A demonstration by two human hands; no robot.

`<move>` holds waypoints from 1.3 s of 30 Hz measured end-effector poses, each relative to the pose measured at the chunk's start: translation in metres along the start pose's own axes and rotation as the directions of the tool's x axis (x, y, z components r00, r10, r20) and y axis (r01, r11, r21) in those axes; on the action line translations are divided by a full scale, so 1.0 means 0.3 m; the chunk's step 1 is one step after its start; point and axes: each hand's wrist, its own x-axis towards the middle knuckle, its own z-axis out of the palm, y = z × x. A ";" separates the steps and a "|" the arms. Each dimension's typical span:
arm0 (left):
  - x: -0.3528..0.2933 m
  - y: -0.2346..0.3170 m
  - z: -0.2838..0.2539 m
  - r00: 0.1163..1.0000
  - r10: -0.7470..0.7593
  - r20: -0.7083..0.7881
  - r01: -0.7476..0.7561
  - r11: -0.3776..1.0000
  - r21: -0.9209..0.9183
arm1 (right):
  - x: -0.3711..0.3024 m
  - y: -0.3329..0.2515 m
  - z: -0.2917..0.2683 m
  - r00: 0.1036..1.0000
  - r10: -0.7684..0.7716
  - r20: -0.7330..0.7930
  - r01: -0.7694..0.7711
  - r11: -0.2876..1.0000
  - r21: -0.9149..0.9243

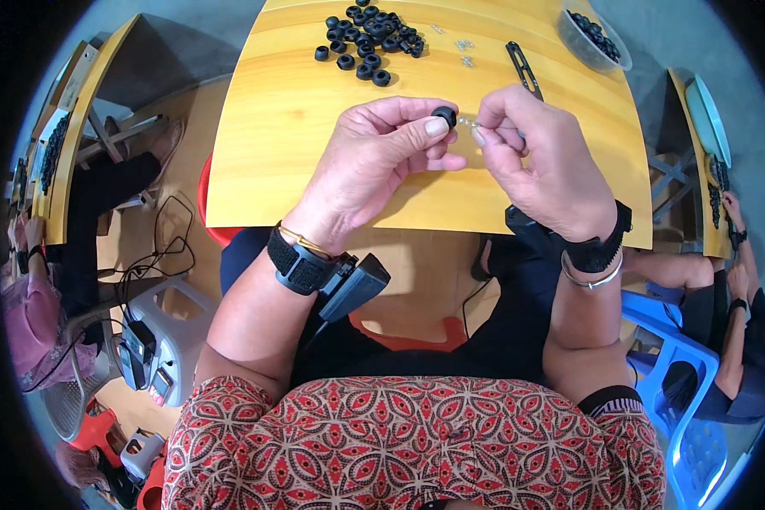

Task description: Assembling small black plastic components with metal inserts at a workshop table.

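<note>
A small round black cap-like piece (444,116) is pinched between the thumb and fingers of my left hand (372,151). Just to its right, my right hand (551,163) pinches a tiny clear piece (466,124), close to the black one; I cannot tell whether the two touch. Both hands are above the near half of the yellow wooden table (268,153). Beyond my left hand lies a loose pile of similar black pieces (381,77). A few tiny clear bits (467,61) rest to the right of that pile.
A black slotted tool (523,68) lies beyond my right hand. At the far right corner stands a clear plastic bowl (620,61) holding black pieces. Other people sit at tables on both sides. A blue chair (684,361) is on the right, a grey stool (183,327) with cables on the left.
</note>
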 end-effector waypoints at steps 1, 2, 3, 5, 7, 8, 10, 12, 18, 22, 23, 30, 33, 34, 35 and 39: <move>-0.001 -0.002 0.000 1.000 0.008 0.001 -0.008 1.000 0.016 | -0.002 0.006 0.005 1.000 -0.021 0.007 0.021 1.000 0.002; 0.001 -0.005 -0.001 1.000 0.013 0.005 -0.013 0.999 0.035 | -0.004 0.011 0.010 1.000 -0.030 0.008 0.030 1.000 -0.001; 0.003 -0.008 -0.003 1.000 0.018 0.009 -0.018 0.998 0.054 | -0.005 0.016 0.015 0.999 -0.040 0.009 0.040 0.999 -0.003; 0.003 -0.009 0.000 1.000 0.027 -0.012 -0.026 0.992 0.121 | -0.008 0.018 0.018 0.999 -0.052 0.012 0.053 0.999 -0.014; 0.000 -0.005 0.010 0.997 0.039 -0.063 -0.025 0.976 0.214 | -0.009 0.017 0.019 0.998 -0.056 0.017 0.057 0.998 -0.029; -0.001 -0.003 0.012 0.997 0.040 -0.060 -0.024 0.967 0.253 | -0.010 0.015 0.017 0.998 -0.051 0.025 0.052 0.998 -0.040; -0.004 -0.001 0.016 0.998 0.043 -0.055 -0.022 0.944 0.330 | -0.010 0.012 0.014 0.998 -0.040 0.040 0.043 0.997 -0.063; -0.003 -0.006 0.003 0.997 0.074 -0.022 -0.059 0.913 0.403 | -0.009 0.010 0.023 0.997 -0.071 0.040 0.073 0.995 -0.064; -0.010 0.004 0.014 0.996 0.084 -0.014 -0.067 0.869 0.490 | -0.002 0.018 0.039 0.995 -0.098 0.008 0.098 0.991 -0.095; -0.015 0.016 0.027 0.999 0.031 -0.034 -0.013 0.897 0.443 | -0.001 0.018 0.028 0.992 -0.123 0.012 0.124 0.988 -0.097; -0.017 0.018 0.022 1.000 0.000 -0.026 0.009 0.941 0.337 | 0.000 0.014 0.028 0.995 -0.103 0.005 0.103 0.994 -0.039; -0.011 0.004 0.002 0.981 -0.091 0.173 0.130 0.965 -0.227 | -0.002 0.069 -0.012 0.920 0.385 -0.072 -0.198 0.617 0.762; -0.015 -0.003 0.010 0.966 -0.086 0.246 0.165 0.932 -0.323 | -0.010 0.065 -0.015 0.902 0.408 -0.142 -0.098 0.514 0.852; -0.015 -0.007 0.011 0.958 -0.082 0.275 0.180 0.918 -0.354 | -0.011 0.055 -0.016 0.916 0.393 -0.084 -0.121 0.471 0.874; -0.015 -0.012 0.010 0.958 -0.085 0.273 0.182 0.919 -0.351 | -0.015 0.042 -0.016 0.927 0.375 -0.026 -0.148 0.427 0.892; -0.008 -0.028 0.002 0.971 -0.084 0.224 0.165 0.912 -0.375 | -0.020 0.078 -0.008 0.966 0.193 0.173 -0.220 0.259 0.940</move>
